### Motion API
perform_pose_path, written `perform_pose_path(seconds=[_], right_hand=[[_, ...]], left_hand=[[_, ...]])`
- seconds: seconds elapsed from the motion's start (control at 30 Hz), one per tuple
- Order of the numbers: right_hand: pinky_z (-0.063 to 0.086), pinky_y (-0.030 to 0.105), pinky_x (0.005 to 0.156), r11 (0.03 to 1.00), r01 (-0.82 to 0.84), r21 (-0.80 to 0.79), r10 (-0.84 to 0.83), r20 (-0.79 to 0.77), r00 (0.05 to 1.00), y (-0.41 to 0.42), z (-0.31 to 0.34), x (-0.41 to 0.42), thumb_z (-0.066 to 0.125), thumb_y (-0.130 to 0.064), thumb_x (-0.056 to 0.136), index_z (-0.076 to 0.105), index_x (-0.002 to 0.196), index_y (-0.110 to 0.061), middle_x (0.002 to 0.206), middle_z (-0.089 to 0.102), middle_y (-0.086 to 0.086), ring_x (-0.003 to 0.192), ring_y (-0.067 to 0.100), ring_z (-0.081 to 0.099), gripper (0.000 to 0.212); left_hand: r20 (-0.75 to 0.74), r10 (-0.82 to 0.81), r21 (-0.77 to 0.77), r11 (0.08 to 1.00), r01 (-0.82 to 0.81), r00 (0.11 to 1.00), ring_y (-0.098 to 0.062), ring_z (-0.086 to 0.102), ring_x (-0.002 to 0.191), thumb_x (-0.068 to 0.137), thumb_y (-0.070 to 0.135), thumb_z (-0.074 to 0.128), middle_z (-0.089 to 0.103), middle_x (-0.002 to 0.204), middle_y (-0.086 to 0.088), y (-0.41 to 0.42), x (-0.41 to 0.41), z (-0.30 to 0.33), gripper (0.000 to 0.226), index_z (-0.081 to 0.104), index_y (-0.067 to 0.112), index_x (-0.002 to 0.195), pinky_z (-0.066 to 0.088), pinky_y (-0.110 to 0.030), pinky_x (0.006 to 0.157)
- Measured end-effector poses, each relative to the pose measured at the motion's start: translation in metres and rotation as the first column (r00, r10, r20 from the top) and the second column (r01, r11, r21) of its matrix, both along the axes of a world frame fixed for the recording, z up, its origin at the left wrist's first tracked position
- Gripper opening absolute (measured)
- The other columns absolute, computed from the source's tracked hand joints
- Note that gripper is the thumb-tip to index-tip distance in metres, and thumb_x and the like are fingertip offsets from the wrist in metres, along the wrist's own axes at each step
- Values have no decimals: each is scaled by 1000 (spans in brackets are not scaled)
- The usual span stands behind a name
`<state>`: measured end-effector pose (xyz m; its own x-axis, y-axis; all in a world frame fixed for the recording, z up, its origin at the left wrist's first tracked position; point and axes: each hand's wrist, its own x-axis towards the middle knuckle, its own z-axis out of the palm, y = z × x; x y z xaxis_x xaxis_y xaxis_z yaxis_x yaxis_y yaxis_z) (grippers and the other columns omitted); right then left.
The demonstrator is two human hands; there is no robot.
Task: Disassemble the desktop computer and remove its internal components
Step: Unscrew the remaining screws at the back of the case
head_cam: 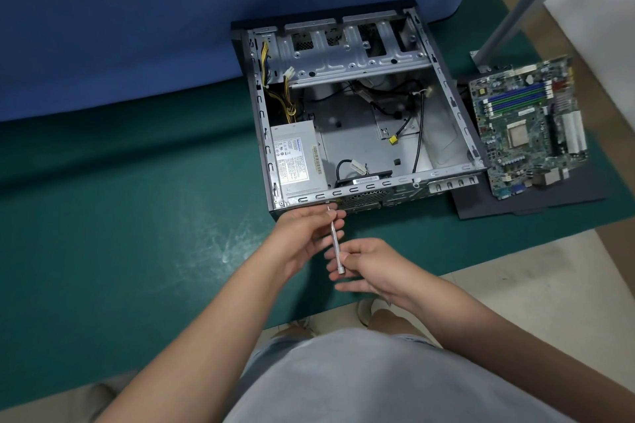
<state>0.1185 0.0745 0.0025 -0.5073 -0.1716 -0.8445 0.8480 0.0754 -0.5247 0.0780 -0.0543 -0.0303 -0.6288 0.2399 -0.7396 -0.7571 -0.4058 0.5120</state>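
Grey shirt (pixel 360 374): fills the bottom of the view, nearest the camera, with both bare forearms reaching forward from it.
Right hand (pixel 369 266): fingers curled round the lower end of a thin silver screwdriver (pixel 335 239), thumb on top; it grips the tool just in front of the case.
Left hand (pixel 311 233): fingertips pinch the upper part of the same shaft, close to its tip, palm turned toward the right hand.
Screwdriver: slanted, tip up against the near edge of the case, near the corner under the power supply.
Computer case (pixel 457 113): lies open side up on the green mat (pixel 137 216), its lid off, the metal floor inside mostly bare.
Power supply (pixel 297 158): grey box with a white label, seated in the near left corner of the case, yellow and black wires running from it toward the far left wall.
Drive cage (pixel 354 48): silver metal frame across the far side of the case.
Loose cables (pixel 412 120): black leads lying on the case floor, one ending in a yellow plug.
Motherboard (pixel 529 127): out of the case, lying flat on a dark panel (pixel 536 203) just to the right of the case.
Blue cloth (pixel 171 10): covers the area beyond the mat.
Metal post (pixel 525 0): slants up at the far right, behind the motherboard.
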Motion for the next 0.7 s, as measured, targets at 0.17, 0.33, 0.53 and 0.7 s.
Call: perform_pose_path(seconds=[0.17, 0.33, 0.53, 0.7], right_hand=[[56, 24, 60, 999, 29, -37, -28, 23, 999, 2, 2, -4, 43, 0, 98, 60, 104, 0, 80, 61, 9, 69, 16, 60, 19], [58, 24, 60, 995, 56, -80, -54, 25, 998, 4, 5, -6, 44, 2, 96, 62, 92, -5, 79, 60, 8, 68, 15, 59, 20], [58, 23, 61, 984, 128, -121, -123, 45, 991, 8, 3, -6, 49, 1, 95, 65, 92, -3, 81, 63, 12, 69, 16, 62, 17], [57, 21, 57, 985, 160, -62, -157, 44, 987, 6, 2, -7, 64, -3, 87, 66, 88, -1, 74, 65, 11, 65, 16, 61, 3]], left_hand=[[18, 25, -17, 1000, -25, 1000, -13, 70, 69, 87, -3, 60, 74, 84, -10, 4, -2, 1, 13, 65, -2, 99, 57, -22, 59], [36, 50, -26, 998, -49, 998, -14, 69, 67, 87, -2, 60, 73, 81, -10, 5, -3, 5, 9, 65, -4, 94, 55, -20, 55], [51, -4, -152, 988, 11, 999, -15, 70, 62, 81, 3, 70, 71, 70, -9, 6, -4, 9, 9, 65, 0, 87, 54, -23, 50], [67, -55, -268, 961, 71, 996, -13, 68, 57, 73, 9, 79, 68, 61, -8, 7, -5, 10, 14, 67, 4, 79, 54, -21, 51]])
